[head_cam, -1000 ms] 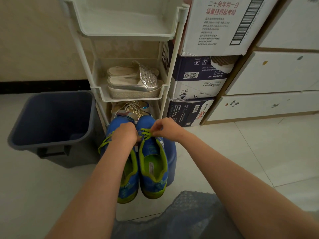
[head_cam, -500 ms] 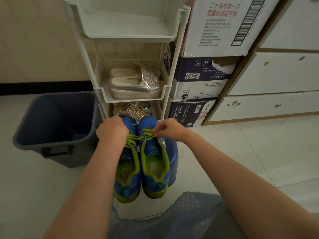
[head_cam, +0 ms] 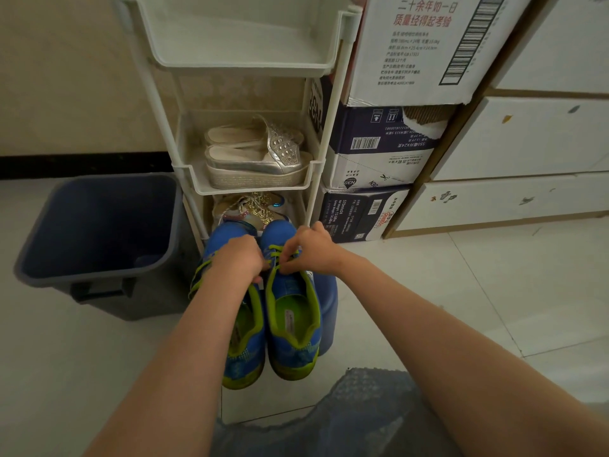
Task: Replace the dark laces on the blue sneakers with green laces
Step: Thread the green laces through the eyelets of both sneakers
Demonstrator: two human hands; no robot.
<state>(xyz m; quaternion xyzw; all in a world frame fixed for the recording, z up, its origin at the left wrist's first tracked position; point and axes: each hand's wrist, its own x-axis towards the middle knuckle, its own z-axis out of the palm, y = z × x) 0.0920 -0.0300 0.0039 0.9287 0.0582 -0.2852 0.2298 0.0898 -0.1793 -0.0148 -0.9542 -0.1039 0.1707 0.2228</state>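
Head view: the blue sneakers (head_cam: pixel 293 328) stand side by side, toes pointing away, on a rounded blue plastic stool (head_cam: pixel 329 301) on the tiled floor (head_cam: pixel 461 308), just in front of a white plastic shelf rack (head_cam: pixel 326 127). Both hands are close together over the front eyelets of the right-hand shoe. The right hand (head_cam: pixel 311 250) pinches the green lace (head_cam: pixel 280 253) between fingertips. The left hand (head_cam: pixel 242 258) has its fingers curled, apparently round the lace's other end, though its palm hides the grip.

No dark lace shows, and green already crosses the throat, so this looks like the threading stage, well along. The next move probably calls for drawing both ends even and feeding a tip through the next eyelet. That needs a fine pinch, since the lace is thin, limp cord.

The uppers are soft knitted mesh with padded lime collars and rubbery lime soles.

On the rack sit silver studded platform sandals (head_cam: pixel 257 159) and, below them, a glittery shoe (head_cam: pixel 253 206). A dark plastic bin (head_cam: pixel 99 225) stands left and printed cardboard boxes (head_cam: pixel 395 44) right.
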